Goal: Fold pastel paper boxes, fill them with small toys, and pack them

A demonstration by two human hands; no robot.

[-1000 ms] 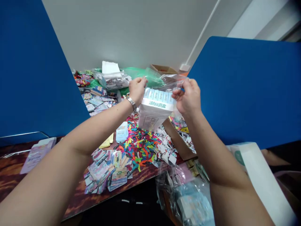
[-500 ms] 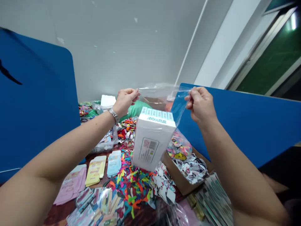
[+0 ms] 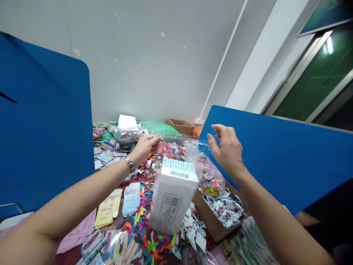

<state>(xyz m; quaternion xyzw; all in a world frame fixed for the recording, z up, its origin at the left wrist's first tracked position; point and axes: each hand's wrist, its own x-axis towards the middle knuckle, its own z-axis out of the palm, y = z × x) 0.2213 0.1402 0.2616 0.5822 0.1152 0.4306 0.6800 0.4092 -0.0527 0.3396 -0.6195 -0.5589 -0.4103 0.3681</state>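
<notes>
The white paperboard box [image 3: 172, 200] has a smooth, matt surface; its paper label [image 3: 170, 209] is likewise matt. At the box's upper end, the clear plastic bag [image 3: 200, 156] is thin, glossy film. Right of the box, the brown corrugated carton [image 3: 212, 217] is matt cardboard with a slightly rough face. Left of the box, the wristwatch bracelet [image 3: 128, 164] is polished metal. Behind the box, the blue partition panel [image 3: 278, 162] has a smooth, matt finish.

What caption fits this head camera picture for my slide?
Left hand pinches a clear plastic bag around a white toy blind box; right hand open beside it.
</notes>
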